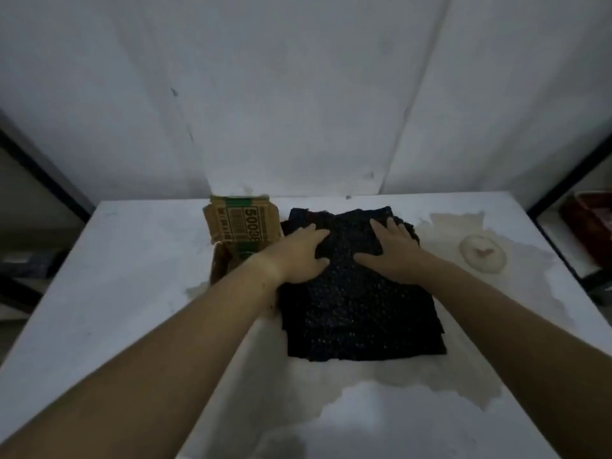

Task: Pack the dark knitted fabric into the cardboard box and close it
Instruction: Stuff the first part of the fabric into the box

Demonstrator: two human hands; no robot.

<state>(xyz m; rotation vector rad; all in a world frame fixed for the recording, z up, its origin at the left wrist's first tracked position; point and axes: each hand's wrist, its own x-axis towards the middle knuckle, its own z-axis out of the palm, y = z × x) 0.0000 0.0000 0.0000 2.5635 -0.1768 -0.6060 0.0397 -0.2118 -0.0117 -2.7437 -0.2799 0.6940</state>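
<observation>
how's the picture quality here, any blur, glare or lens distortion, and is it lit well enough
Head view: dim, flat light with no glare; the dark knitted fabric reads almost black, its knit showing only as faint specks; overall soft, so the cardboard box print is only partly legible; the wide-angle lens splays the table edges.

box [236, 223] txt blurry, inside hidden
</observation>
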